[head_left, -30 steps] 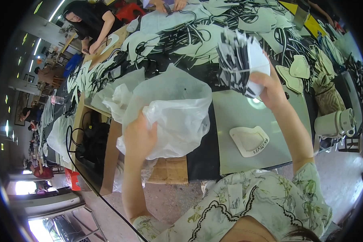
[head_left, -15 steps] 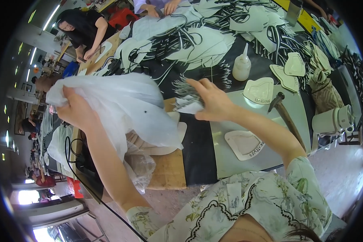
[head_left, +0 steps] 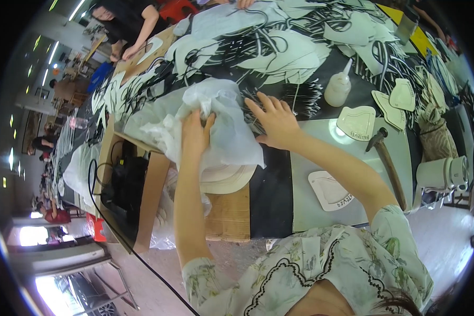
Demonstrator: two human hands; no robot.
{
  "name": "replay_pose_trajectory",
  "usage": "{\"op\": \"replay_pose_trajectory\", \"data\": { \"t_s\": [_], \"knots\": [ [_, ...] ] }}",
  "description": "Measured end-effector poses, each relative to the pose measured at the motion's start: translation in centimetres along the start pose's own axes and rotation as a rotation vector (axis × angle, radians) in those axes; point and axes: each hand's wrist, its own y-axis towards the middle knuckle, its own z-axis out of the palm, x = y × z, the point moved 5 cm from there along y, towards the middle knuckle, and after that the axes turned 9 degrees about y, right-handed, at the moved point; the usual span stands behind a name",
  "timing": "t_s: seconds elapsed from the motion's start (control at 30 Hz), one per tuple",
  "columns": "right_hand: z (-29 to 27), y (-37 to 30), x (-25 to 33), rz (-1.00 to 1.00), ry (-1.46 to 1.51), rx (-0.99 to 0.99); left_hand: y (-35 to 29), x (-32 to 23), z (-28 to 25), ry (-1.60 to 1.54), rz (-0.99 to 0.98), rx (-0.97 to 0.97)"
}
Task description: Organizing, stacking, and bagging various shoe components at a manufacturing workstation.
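Observation:
My left hand (head_left: 196, 134) is closed on a crumpled white plastic bag (head_left: 229, 113), its fingertips partly hidden in the folds. Beneath the bag lie pale curved pieces (head_left: 229, 180), mostly covered. My right hand (head_left: 276, 122) is spread open just right of the bag, holding nothing. Its fingers hover by a bundle of thin dark-edged strips (head_left: 308, 100). To the right, a pale shaped piece (head_left: 356, 123) and another such piece (head_left: 321, 184) lie on a grey-green board (head_left: 310, 150). A hammer (head_left: 388, 166) with a wooden handle rests at the board's right side.
A cardboard box (head_left: 154, 197) with dark contents stands left of my left forearm. White cut pieces with black straps (head_left: 295, 55) pile across the far table. A squeeze bottle (head_left: 338, 89) stands beyond the board, a lidded cup (head_left: 442, 175) at right. A person (head_left: 124, 26) works far left.
My left hand has brought the plastic bag down and rightward from its raised, stretched position, uncovering the cardboard box. My right hand has opened wider and no longer touches the small pale pieces.

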Motion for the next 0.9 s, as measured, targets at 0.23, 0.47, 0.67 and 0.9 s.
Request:
{"op": "replay_pose_trajectory", "data": {
  "t_s": [0.23, 0.47, 0.67, 0.9],
  "knots": [
    [-3.6, -5.4, 4.7, -0.247, 0.276, -0.064, -2.9, -0.1, -2.0, 0.035, -0.127, -0.046],
    [-3.2, -9.9, 7.2, -0.432, 0.365, -0.150, -23.2, -9.1, -7.0, 0.021, -0.108, -0.700],
    [8.4, -9.9, 10.4, -0.613, 0.311, 0.155, -27.0, -8.9, -0.7, 0.096, -0.221, -0.280],
    [11.5, -9.4, 9.1, -0.646, 0.185, 0.130, -27.2, -7.4, 0.0, 0.031, -0.240, -0.366]
  ]
}}
